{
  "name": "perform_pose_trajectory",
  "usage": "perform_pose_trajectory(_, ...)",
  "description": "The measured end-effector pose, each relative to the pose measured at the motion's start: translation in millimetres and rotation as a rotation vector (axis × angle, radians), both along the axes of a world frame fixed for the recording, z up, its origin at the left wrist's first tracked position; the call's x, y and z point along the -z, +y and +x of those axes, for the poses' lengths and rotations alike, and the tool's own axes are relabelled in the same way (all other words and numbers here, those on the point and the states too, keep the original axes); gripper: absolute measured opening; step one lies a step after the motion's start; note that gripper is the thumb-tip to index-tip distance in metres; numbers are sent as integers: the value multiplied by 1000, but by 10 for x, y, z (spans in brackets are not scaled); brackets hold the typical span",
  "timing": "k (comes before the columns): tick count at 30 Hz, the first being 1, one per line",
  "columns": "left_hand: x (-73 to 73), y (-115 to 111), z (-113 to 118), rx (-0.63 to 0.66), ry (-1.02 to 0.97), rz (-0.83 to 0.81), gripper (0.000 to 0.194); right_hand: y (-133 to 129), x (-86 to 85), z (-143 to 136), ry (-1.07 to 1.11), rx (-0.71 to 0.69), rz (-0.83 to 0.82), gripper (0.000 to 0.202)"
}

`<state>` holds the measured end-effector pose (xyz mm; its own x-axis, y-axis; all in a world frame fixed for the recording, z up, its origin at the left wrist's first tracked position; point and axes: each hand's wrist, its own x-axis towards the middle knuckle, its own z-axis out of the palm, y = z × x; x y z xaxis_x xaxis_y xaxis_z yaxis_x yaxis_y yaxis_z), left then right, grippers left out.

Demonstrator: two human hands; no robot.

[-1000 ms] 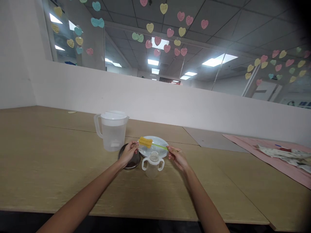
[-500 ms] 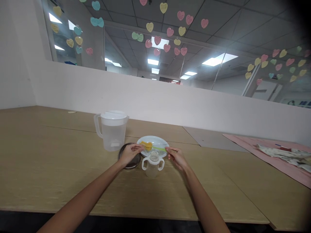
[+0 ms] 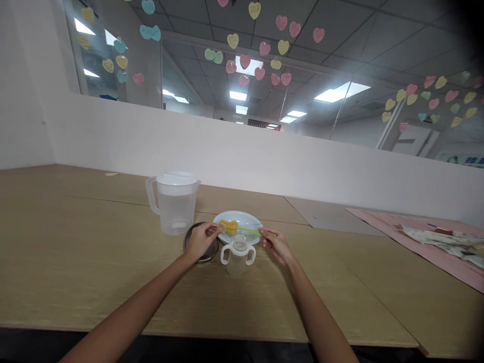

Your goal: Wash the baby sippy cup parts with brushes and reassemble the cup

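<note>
My right hand (image 3: 275,243) pinches the end of a thin green stick (image 3: 248,231) above the white plate. Closed at the fingertips, my left hand (image 3: 203,240) holds a small clear piece (image 3: 223,228) too small to name. Something yellow-orange (image 3: 230,226) shows between the hands, over the plate (image 3: 247,218). A clear bottle (image 3: 237,264) with two white handles stands upright in front of the plate, its top open. Partly behind my left hand lies a dark round dish (image 3: 208,253).
A clear lidded pitcher (image 3: 177,209) with liquid stands left of the plate. On the far right, a pink cloth (image 3: 381,222) carries whitish items and a pen. A low wall with glass above it runs along the table's back.
My left hand has shifted slightly left, and the clear piece at its fingertips shows more plainly beside the yellow-orange thing. My right hand has barely moved.
</note>
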<state>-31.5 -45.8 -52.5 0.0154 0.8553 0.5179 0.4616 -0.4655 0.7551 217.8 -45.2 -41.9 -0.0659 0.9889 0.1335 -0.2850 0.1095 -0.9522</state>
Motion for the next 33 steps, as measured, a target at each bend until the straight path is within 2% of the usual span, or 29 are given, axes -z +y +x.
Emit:
perform_pose_trajectory(5,-16,-25,-14,-5,106,82,27,-7,-13,0,19,0,-6,29)
perform_pose_trajectory(12,1,4,-34,-94,162,-2,30,-1,-8,18,25,16,-10,29)
perform_pose_trajectory(16,1,-1,-47,-147,253,47,35,5,-5,24,34,12,-15,29)
perform_pose_trajectory(21,4,-14,-33,-150,345,105,38,16,-2,32,49,18,-22,30)
perform_pose_trajectory(28,-8,-12,-22,-159,355,102,41,21,-1,44,72,8,-11,28)
perform_pose_trajectory(33,-46,-35,-18,-161,240,59,42,18,-10,52,101,-5,-8,25)
